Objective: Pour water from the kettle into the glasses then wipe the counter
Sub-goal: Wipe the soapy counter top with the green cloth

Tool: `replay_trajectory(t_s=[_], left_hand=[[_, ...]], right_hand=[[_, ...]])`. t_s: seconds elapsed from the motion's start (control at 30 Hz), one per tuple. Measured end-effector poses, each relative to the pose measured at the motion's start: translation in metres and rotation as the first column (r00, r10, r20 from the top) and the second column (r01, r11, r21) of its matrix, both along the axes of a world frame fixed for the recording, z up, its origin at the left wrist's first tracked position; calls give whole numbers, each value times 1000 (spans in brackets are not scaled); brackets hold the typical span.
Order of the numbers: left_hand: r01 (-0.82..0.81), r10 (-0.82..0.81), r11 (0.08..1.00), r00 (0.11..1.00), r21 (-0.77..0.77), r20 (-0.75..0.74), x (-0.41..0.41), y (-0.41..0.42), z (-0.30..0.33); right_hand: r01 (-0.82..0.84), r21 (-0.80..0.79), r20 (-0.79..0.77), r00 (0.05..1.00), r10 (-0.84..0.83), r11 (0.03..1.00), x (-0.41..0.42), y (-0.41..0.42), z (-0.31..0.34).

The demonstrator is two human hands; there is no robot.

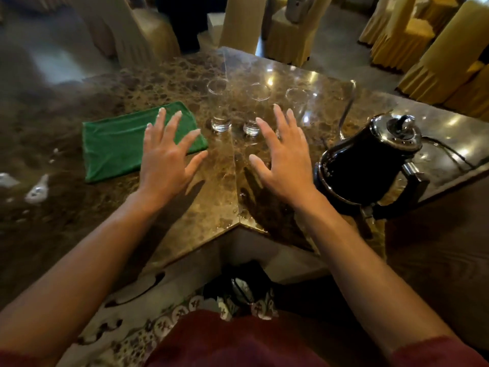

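Three clear glasses stand in a row on the brown marble counter (217, 197): the left glass (219, 107), the middle glass (254, 109) and the right glass (299, 107). A black kettle (370, 160) with a chrome lid and a thin spout sits to their right. A folded green cloth (116, 144) lies at the left. My left hand (169, 157) hovers with fingers spread over the cloth's right edge. Just in front of the middle glass my right hand (283, 160) is spread as well, left of the kettle. Neither hand holds anything.
The counter forms an inner corner right in front of me, with its edge (238, 226) near my body. A cable (447, 149) runs from the kettle to the right. Chairs in yellow covers (423, 49) stand beyond the counter. White specks (37, 192) lie at the far left.
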State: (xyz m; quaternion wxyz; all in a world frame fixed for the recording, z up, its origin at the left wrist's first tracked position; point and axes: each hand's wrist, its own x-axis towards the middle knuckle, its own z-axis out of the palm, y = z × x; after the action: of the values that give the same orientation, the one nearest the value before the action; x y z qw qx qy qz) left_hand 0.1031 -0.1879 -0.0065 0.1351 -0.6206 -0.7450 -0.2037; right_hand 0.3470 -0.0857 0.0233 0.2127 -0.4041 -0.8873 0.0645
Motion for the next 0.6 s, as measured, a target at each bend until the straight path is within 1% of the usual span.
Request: replay_trajectory(t_s=[0.13, 0.23, 0.37, 0.5, 0.6], left_hand=[[-127, 125, 991, 991, -47, -39, -42, -36, -6], [-189, 185, 979, 981, -78, -53, -78, -51, -9], [-263, 261, 957, 965, -120, -33, -129, -59, -17], [-293, 310, 934, 949, -205, 58, -176, -50, -23], [-295, 338, 896, 938, -333, 78, -205, -39, -29]], right_hand=[[-119, -59, 40, 992, 122, 991, -51, -6, -1], [-205, -87, 111, 971, 214, 975, -94, -6, -3], [-284, -135, 175, 936, 305, 949, -151, 1, -12], [-244, -231, 203, 935, 291, 942, -205, 18, -26], [-189, -265, 210, 946, 248, 945, -244, 32, -39]])
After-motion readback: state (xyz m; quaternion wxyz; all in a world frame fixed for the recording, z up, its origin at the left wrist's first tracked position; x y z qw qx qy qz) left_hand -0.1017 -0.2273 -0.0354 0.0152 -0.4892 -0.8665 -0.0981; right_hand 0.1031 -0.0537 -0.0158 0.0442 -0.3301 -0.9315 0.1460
